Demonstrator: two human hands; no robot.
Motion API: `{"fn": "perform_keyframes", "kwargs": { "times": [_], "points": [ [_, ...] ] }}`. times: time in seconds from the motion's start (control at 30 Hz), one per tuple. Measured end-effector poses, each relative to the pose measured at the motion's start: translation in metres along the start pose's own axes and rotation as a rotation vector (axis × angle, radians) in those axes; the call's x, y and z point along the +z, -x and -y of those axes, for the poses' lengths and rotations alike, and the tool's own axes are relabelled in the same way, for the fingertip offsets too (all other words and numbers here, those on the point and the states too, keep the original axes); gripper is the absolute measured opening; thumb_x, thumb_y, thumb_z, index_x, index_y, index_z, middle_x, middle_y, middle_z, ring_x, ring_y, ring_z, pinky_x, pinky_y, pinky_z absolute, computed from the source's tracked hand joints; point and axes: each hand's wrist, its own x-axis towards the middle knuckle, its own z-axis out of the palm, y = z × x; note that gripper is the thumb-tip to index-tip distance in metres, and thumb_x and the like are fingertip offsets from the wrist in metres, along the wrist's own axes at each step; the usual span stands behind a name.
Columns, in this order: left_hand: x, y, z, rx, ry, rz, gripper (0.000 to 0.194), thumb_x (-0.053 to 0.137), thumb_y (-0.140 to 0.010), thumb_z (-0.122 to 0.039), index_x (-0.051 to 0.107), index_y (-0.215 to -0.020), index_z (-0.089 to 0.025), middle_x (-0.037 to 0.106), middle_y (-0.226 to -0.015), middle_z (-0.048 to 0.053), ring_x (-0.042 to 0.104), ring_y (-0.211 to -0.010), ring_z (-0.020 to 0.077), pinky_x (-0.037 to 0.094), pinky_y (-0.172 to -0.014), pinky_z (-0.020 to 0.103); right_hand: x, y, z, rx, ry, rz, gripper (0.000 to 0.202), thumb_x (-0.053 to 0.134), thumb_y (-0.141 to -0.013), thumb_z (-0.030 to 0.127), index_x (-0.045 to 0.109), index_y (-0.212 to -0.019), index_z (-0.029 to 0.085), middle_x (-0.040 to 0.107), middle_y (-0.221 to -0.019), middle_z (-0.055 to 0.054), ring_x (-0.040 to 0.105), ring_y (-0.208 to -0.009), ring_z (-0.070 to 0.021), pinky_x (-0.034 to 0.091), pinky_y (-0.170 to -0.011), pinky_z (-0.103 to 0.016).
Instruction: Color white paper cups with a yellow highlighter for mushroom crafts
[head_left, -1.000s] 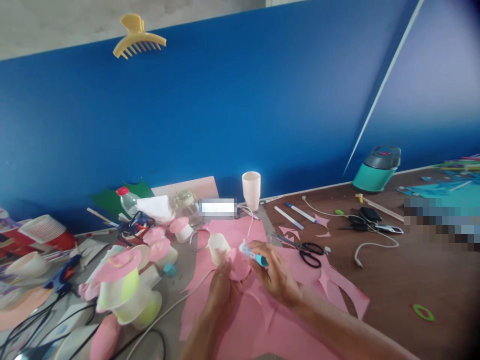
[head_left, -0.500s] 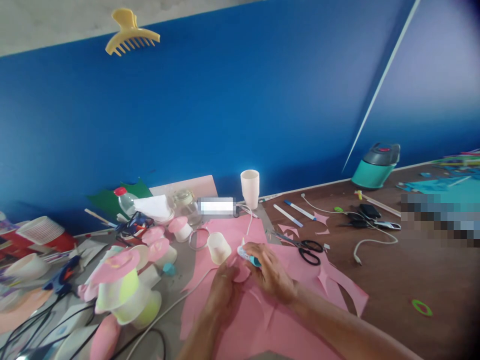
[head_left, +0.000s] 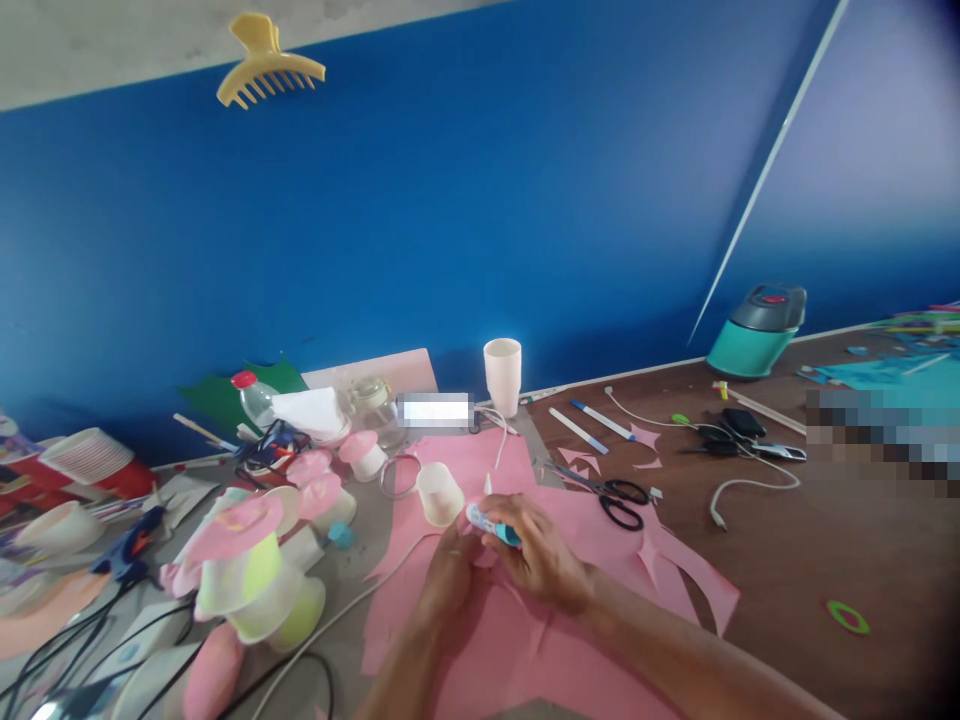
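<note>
In my right hand (head_left: 544, 555) is a small white and blue glue tube (head_left: 493, 524), its white end pointing left. The fingers of my left hand (head_left: 452, 575) are closed on a small pink paper piece (head_left: 478, 548) just under the tube. Both hands are close together above large pink paper sheets (head_left: 495, 650). A white paper cup (head_left: 440, 494) lies on the pink paper just beyond my left hand.
Black scissors (head_left: 621, 503), markers (head_left: 603, 420) and pink scraps lie to the right. At the left are pink-topped cups (head_left: 244, 520), a blue glue gun (head_left: 127, 550) and cables. Stacked white cups (head_left: 502, 377) stand near the wall.
The tube in my right hand has tilted and shifted slightly left over the pink piece. My left hand has hardly moved. The whole view has shifted a little.
</note>
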Motion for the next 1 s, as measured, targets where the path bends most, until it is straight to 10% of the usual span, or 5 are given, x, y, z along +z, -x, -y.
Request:
{"fn": "perform_keyframes", "kwargs": {
  "times": [0.37, 0.7, 1.0],
  "points": [
    [-0.007, -0.004, 0.004, 0.004, 0.026, -0.127, 0.031, 0.061, -0.068, -0.006, 0.065, -0.097, -0.017, 0.070, -0.089, 0.004, 0.063, -0.091, 0.0221, 0.049, -0.085, 0.037, -0.015, -0.007, -0.017, 0.098, 0.096, -0.190, 0.016, 0.044, -0.092, 0.019, 0.048, -0.108, 0.021, 0.064, -0.099, -0.011, 0.061, -0.095, -0.0217, 0.052, -0.081, -0.037],
    [0.002, 0.000, 0.002, -0.010, -0.034, -0.028, 0.022, 0.063, -0.075, -0.014, 0.064, -0.097, -0.014, 0.068, -0.090, 0.006, 0.065, -0.080, 0.0170, 0.051, -0.073, 0.026, 0.002, 0.001, -0.004, -0.067, 0.036, -0.019, 0.022, 0.044, -0.092, 0.021, 0.048, -0.114, 0.019, 0.066, -0.101, -0.011, 0.062, -0.092, -0.0219, 0.052, -0.076, -0.037],
    [-0.003, -0.002, 0.003, -0.011, -0.034, -0.212, 0.032, 0.059, -0.069, -0.007, 0.063, -0.100, -0.016, 0.069, -0.095, 0.005, 0.065, -0.086, 0.0189, 0.053, -0.076, 0.030, -0.011, -0.002, -0.022, 0.085, 0.178, -0.200, 0.019, 0.047, -0.091, 0.017, 0.049, -0.109, 0.021, 0.066, -0.098, -0.011, 0.062, -0.092, -0.0217, 0.052, -0.081, -0.037]
  ]
}}
